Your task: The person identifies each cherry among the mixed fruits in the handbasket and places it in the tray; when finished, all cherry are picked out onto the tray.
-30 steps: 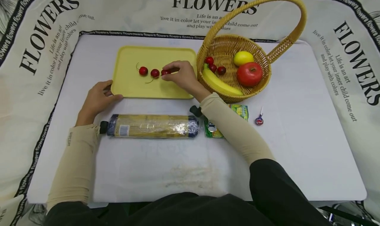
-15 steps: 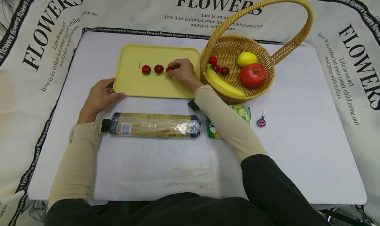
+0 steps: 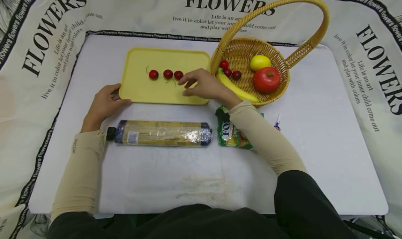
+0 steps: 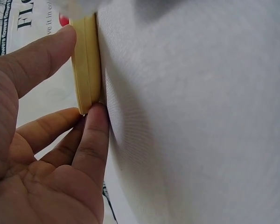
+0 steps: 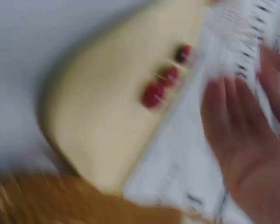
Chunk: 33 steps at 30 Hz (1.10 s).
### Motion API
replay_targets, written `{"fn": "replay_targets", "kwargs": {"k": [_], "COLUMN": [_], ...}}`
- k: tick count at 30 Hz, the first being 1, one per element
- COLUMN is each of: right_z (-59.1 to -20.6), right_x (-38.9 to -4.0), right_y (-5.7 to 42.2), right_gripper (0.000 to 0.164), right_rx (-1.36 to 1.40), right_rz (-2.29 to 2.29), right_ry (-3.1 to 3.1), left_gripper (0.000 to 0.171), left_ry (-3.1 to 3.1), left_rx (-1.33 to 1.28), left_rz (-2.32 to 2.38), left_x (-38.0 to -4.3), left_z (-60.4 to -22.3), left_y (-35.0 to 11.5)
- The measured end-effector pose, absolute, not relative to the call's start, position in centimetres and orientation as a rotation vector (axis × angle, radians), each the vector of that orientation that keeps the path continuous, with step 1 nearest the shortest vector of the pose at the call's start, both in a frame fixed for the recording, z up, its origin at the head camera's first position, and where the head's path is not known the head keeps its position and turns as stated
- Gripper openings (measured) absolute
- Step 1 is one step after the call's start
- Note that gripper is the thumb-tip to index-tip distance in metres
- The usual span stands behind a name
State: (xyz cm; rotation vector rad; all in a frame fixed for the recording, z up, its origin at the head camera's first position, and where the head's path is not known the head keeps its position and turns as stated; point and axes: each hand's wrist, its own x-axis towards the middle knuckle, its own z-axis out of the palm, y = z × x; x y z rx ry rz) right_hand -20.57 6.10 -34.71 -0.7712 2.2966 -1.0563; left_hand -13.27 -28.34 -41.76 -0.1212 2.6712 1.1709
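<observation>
Three red cherries with stems lie in a row on a yellow tray (image 3: 150,94): a left cherry (image 3: 153,74), a middle cherry (image 3: 168,74) and a right cherry (image 3: 178,75). My right hand (image 3: 207,86) hovers over the tray's right part, fingers loosely bent with nothing between them, just right of the nearest cherry. In the blurred right wrist view its fingers (image 5: 233,107) are spread apart from the cherries. My left hand (image 3: 105,104) holds the tray's near left corner. The left wrist view has the thumb (image 4: 46,58) on one edge and fingertips against another edge.
Touching the tray's right side is a wicker basket (image 3: 276,99) with a banana (image 3: 235,89), a red apple (image 3: 266,80), a lemon (image 3: 260,62) and several cherries. In front lie a plastic-wrapped yellow roll (image 3: 163,133), a green packet (image 3: 230,132) and a lollipop (image 3: 277,125), partly behind the right sleeve.
My right hand has let go of the right cherry and drawn back right and toward me. That cherry now rests beside the middle one. My left hand stays at the tray corner.
</observation>
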Motion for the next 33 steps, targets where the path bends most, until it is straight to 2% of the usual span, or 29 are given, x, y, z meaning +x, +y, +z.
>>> {"fn": "replay_targets", "kwargs": {"k": [6,10,15,19,26,33], "right_z": [-29.8,-28.6,-29.9,-32.1,-35.3,-35.9], "right_x": [-21.5,-24.1,-28.1,-30.1,-30.9,-31.0], "right_y": [12.6,15.7,16.9,16.6,15.8,14.9], "right_gripper": [0.016,0.016,0.032,0.037,0.025,0.022], "right_rx": [-0.943,-0.702,-0.148,0.106,0.149,0.018], "right_rz": [-1.09,-1.203,-1.279,-1.29,-1.102,-1.022], "right_ry": [1.92,2.039,2.282,2.3,2.318,2.43], "left_gripper": [0.084,0.085,0.084,0.085,0.085,0.086], "left_ry": [2.676,2.667,2.661,2.65,2.651,2.659], "left_rx": [-0.127,-0.133,-0.133,-0.139,-0.12,-0.143], "left_rz": [1.17,1.18,1.173,1.161,1.153,1.139], "left_x": [-13.2,-13.2,-13.3,-13.3,-13.3,-13.4], "left_z": [-41.5,-41.4,-41.4,-41.6,-42.0,-41.8], "left_y": [-28.4,-28.5,-28.4,-28.1,-27.9,-28.2]}}
